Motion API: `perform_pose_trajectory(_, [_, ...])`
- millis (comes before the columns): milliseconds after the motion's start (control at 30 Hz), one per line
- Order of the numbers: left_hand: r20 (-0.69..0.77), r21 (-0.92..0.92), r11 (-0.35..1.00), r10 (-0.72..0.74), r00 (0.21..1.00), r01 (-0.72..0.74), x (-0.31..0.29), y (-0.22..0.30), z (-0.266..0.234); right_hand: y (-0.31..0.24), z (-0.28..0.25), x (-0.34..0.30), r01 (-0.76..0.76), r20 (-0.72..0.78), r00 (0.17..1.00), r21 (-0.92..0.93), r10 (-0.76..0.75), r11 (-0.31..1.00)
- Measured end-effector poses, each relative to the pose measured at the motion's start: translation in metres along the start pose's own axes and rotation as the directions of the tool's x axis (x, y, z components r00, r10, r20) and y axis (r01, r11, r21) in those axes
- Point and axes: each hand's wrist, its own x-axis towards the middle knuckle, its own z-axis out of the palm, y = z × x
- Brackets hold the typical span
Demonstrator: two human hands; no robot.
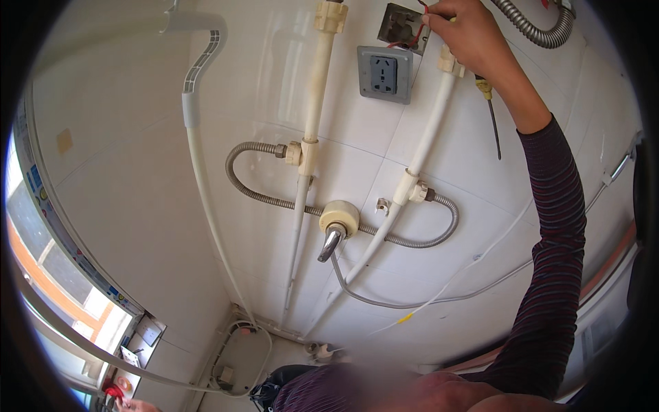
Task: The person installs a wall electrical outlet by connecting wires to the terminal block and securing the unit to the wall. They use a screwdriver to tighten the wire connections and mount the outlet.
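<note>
— Striped sleeve [549, 275] fills the lower right of the frame; where does it lead?

— Up to the right hand [473, 41] at the top edge, fingers [439, 15] pinched on a red wire [424, 7] at the open wall box [401, 27], just above the grey socket [384, 74].

— And the screwdriver [491, 113]?

— Tucked in the same hand, shaft hanging down and slightly right, tip pointing away from the box.

— The left hand?

— Possibly at the lower left corner, well apart; too small to tell its grip.
</note>
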Motion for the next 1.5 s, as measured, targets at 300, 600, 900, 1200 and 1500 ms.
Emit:
perform_pose_trajectory(300, [0.224, -0.783, 0.577, -0.086, 0.971, 0.232, -0.016, 0.308, -0.102, -0.074, -0.033, -0.031, 0.135, 0.011, 0.991, -0.078, -0.134, 0.988])
perform_pose_trajectory(600, [-0.024, -0.979, -0.192, 0.458, 0.888, 0.072, 0.138, 0.581, -0.097, -0.069, -0.024, -0.008, 0.229, 0.007, 0.973, -0.075, -0.23, 0.97])
perform_pose_trajectory(900, [0.047, -0.997, -0.04, 0.402, 0.914, 0.069, 0.196, 0.729, -0.113, -0.069, -0.033, -0.009, 0.236, 0.063, 0.97, -0.012, -0.235, 0.972])
perform_pose_trajectory(1200, [0.028, -0.996, 0.089, 0.367, 0.93, -0.006, 0.215, 0.752, -0.114, -0.065, -0.025, -0.005, 0.353, 0.049, 0.934, 0.013, -0.353, 0.936])
perform_pose_trajectory(1500, [-0.014, -0.991, 0.123, 0.27, 0.963, -0.049, 0.209, 0.77, -0.11, -0.067, -0.02, -0.003, 0.41, 0.061, 0.909, 0.048, -0.412, 0.911])
